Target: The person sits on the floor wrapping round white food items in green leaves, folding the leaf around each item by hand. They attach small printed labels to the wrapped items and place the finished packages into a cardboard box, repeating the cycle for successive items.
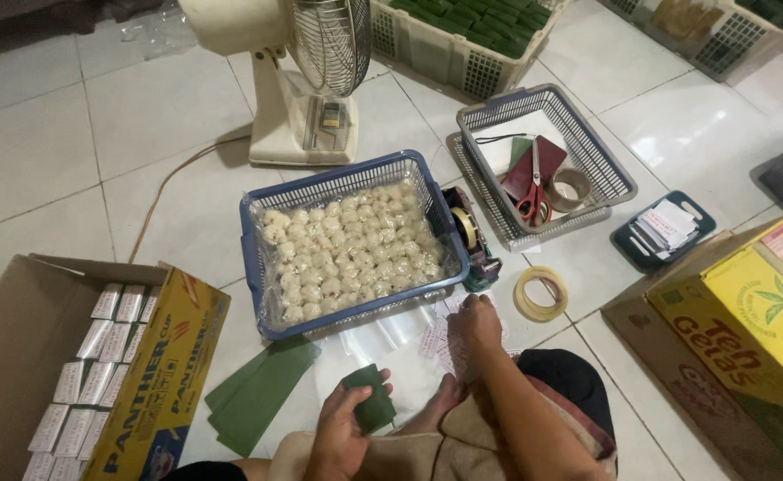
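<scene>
My left hand [342, 432] holds a small packet wrapped in green leaf [372, 401] near my lap. My right hand [478, 325] reaches down onto a pile of small paper labels and clear plastic sheets [409, 331] on the floor tiles. Just beyond stands a blue basket [266, 294] lined with plastic and filled with many small white round dumplings. Strips of green leaf [258, 396] lie flat on the floor left of my left hand.
A tape dispenser [470, 233] and a loose tape roll [540, 294] sit right of the blue basket. A grey basket [587, 156] holds scissors and tape. A cardboard box [155, 356] of wrapped packets is at left, a yellow box [748, 303] at right, a fan [307, 80] behind.
</scene>
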